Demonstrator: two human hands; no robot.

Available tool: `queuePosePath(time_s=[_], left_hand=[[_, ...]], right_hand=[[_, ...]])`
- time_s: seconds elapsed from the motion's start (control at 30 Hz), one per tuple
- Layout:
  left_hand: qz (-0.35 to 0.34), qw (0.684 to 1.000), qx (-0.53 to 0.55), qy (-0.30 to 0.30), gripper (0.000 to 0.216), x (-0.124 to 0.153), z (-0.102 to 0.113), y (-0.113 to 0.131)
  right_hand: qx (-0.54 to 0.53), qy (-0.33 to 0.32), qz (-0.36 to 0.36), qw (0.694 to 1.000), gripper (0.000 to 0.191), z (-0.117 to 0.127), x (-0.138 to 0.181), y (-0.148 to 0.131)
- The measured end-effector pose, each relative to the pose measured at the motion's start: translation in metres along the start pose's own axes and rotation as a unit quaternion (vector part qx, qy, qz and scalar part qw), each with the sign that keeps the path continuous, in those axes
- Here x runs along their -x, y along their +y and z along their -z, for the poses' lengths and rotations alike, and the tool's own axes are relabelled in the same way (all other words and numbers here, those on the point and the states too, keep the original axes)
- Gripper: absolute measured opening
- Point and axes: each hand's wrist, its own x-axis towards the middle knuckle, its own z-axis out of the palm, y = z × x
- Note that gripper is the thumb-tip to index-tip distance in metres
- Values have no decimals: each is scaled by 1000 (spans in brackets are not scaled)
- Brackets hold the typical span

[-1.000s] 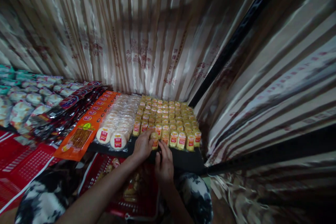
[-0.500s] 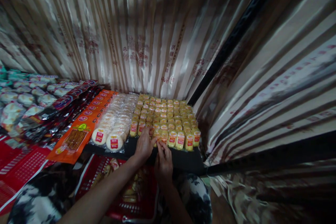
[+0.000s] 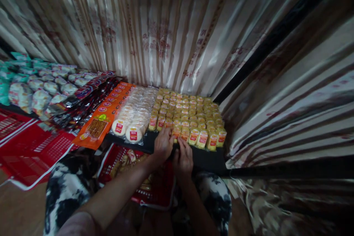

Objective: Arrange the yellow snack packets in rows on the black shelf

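Small yellow snack packs with red labels stand in tight rows on a black shelf. At the front edge of these rows, my left hand has its fingers bent against one wrapped pack, thumb toward the right. My right hand meets the same front row just beside it, fingertips curled onto the lower part of the packs. Both hands look closed, and the fingers partly hide the packs they touch. Left of the yellow rows lie clear-wrapped round white crackers.
An orange snack bag, dark shiny packets and white-and-green packets continue leftward. Below the shelf, a red basket holds wrapped snacks between my knees; another red basket is at left. A striped curtain hangs behind, with a black post.
The view has shifted, so the shelf goods appear farther right and slightly higher. Both hands stay at the front row of yellow packs, with little finger movement visible.
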Motion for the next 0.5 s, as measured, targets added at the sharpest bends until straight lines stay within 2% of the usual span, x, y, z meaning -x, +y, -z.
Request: queuePosePath(time_s=[0.1, 0.17, 0.27, 0.33, 0.4, 0.43, 0.5], left_hand=[[3, 1000, 18, 22, 21, 22, 10, -1], [-11, 999, 37, 13, 19, 47, 19, -6], [1, 998, 44, -34, 18, 89, 33, -26], [69, 996, 40, -30, 18, 111, 38, -48], [138, 989, 24, -46, 21, 120, 39, -74], [172, 983, 13, -68, 23, 119, 38, -88], [254, 959, -6, -129, 22, 109, 34, -115]], right_hand=[[-61, -6, 13, 998, 29, 8, 5, -3], [-107, -66, 37, 991, 25, 12, 13, -7], [-130, -207, 62, 968, 27, 13, 30, -18], [-135, -325, 59, 934, 30, 8, 40, -27], [-148, -426, 51, 891, 32, -5, 49, -37], [-153, -455, 44, 876, 32, -13, 52, -41], [-157, -477, 25, 864, 31, -35, 58, -47]])
